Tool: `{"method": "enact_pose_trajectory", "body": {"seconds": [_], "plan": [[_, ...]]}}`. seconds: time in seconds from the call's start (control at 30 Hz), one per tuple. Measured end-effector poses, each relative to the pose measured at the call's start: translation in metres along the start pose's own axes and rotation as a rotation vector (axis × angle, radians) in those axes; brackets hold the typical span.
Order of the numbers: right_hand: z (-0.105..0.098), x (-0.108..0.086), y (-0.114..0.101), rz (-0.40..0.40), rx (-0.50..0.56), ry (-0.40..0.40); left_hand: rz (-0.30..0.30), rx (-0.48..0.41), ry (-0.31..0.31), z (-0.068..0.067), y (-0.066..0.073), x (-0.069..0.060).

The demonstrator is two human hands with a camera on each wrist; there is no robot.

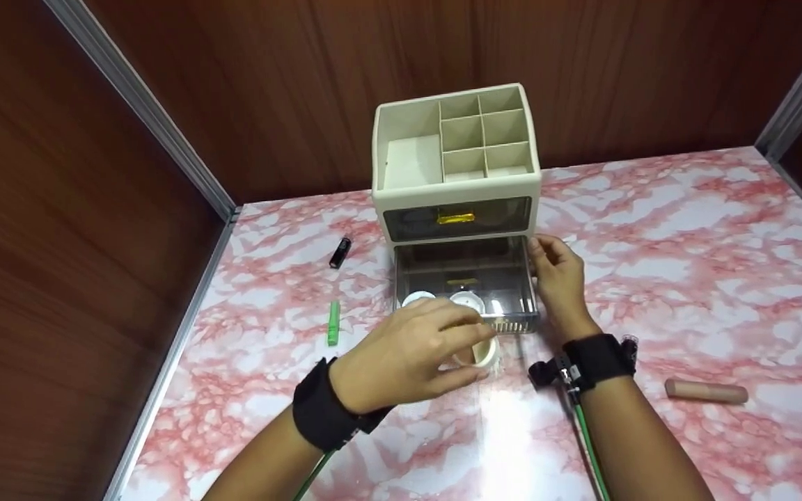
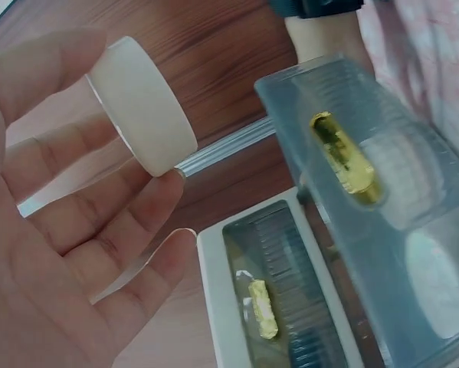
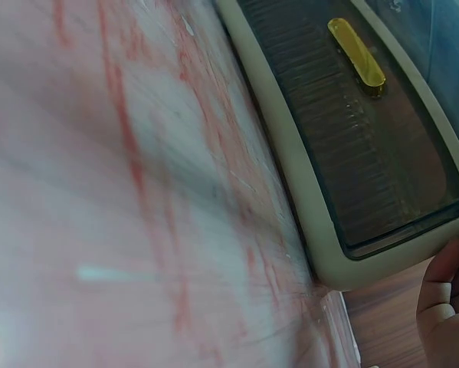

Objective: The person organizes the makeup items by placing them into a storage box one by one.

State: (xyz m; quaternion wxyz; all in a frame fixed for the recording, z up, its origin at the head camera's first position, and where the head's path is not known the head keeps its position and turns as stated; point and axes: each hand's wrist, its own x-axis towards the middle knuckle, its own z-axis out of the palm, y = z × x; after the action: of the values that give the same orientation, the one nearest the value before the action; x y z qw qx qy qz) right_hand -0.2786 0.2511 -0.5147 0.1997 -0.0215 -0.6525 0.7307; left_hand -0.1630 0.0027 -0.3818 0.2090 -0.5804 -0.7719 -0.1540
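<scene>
My left hand (image 1: 415,351) holds a white ring-shaped roll, apparently tape (image 2: 141,107), between thumb and fingertips. It is in front of the pulled-out clear drawer (image 1: 467,261) of a cream desk organizer (image 1: 457,191). Two white round things (image 1: 467,300) lie inside that drawer, partly hidden by the left hand in the head view. At the organizer's right side, my right hand (image 1: 561,278) touches the casing with its fingertips. In the right wrist view its fingers (image 3: 437,287) rest at a corner of the cream frame (image 3: 398,261), around a closed drawer with a yellow handle.
Left of the organizer lie a small black cylinder (image 1: 340,252) and a green stick-like item (image 1: 333,323). A pinkish-brown cylinder (image 1: 706,391) is on the right, and another dark cylinder (image 1: 629,348) sits beside the right wristband. Wood-grain panels (image 1: 289,97) enclose the marbled table.
</scene>
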Motion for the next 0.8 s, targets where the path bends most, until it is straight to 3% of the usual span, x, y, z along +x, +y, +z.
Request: {"method": "enact_pose_trajectory", "body": {"seconds": [0.27,0.57,0.8], "plan": [[0.005,-0.012,-0.026,-0.017,-0.012,0.007,-0.021,0.016,-0.002,-0.005,-0.013,0.018],[0.003,-0.013,-0.026,-0.012,0.002,-0.018,-0.032,0.012,-0.04,0.001,-0.031,0.038],[0.004,-0.013,-0.026,-0.022,-0.008,-0.017,-0.1,-0.03,-0.09,0.01,-0.044,0.049]]}}
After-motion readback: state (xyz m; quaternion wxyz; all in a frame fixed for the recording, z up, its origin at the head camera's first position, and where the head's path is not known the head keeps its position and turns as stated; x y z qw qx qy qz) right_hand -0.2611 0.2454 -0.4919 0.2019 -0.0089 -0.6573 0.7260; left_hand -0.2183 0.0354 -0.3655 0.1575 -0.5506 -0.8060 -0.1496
